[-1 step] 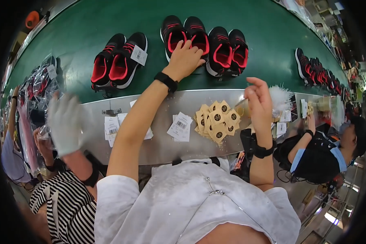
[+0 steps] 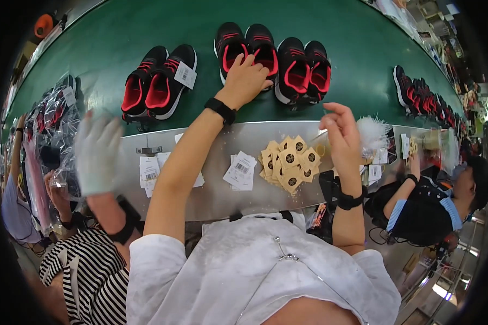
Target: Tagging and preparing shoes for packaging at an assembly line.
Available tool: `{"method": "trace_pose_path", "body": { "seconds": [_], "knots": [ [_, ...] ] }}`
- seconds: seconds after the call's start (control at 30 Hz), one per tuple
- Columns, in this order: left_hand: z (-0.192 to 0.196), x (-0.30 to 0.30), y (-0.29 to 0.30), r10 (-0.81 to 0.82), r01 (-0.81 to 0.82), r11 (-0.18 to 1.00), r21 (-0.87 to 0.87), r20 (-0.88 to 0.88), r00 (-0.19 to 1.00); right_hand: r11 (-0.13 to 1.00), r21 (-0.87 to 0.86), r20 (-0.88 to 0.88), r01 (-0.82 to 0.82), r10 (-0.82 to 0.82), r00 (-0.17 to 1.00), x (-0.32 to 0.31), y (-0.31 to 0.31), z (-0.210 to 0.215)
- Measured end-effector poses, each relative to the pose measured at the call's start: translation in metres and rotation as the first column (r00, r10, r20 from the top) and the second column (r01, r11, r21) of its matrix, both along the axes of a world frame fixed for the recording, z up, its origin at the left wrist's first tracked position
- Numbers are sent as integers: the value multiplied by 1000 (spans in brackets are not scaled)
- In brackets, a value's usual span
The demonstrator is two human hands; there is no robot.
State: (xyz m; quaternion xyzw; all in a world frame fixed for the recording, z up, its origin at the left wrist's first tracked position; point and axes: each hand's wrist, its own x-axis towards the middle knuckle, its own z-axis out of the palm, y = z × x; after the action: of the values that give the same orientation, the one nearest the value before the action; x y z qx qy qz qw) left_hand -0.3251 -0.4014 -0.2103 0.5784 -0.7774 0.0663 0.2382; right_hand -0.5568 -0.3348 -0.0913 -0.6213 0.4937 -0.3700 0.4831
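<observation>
A worker's left hand (image 2: pixel 245 81) stretches across the green conveyor belt (image 2: pixel 119 32) and lies on the heel of a black-and-red sneaker (image 2: pixel 261 51), fingers spread over it rather than gripping, the shoe standing in a pair near the belt's middle with another pair (image 2: pixel 303 70) touching it on the right. The right hand (image 2: pixel 342 138) is raised above the steel bench (image 2: pixel 217 189) at the belt's near edge, fingers loosely curled; whether they pinch anything cannot be told. Just left of it lies a loose pile of tan square packets (image 2: pixel 288 164), with white barcode tags (image 2: pixel 241 170) further along. The risks look plain: the crowded pairs could be nudged askew by the reaching hand, a sweeping wrist might scatter the packets off the bench edge, and a co-worker's gloved hand (image 2: pixel 96 154) at the bench's left end could cross the reach.
</observation>
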Motion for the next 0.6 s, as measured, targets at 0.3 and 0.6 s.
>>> {"method": "trace_pose_path", "body": {
  "seconds": [0.3, 0.6],
  "knots": [
    [61, 34, -17, 165, -54, 880, 473, -196, 967, 955, 138, 17, -264, 264, 964, 62, -95, -61],
    [47, 53, -103, 49, 122, 650, 750, -201, 978, 975, -140, -555, -175, 69, 829, 123, -168, -106]
  ]
}}
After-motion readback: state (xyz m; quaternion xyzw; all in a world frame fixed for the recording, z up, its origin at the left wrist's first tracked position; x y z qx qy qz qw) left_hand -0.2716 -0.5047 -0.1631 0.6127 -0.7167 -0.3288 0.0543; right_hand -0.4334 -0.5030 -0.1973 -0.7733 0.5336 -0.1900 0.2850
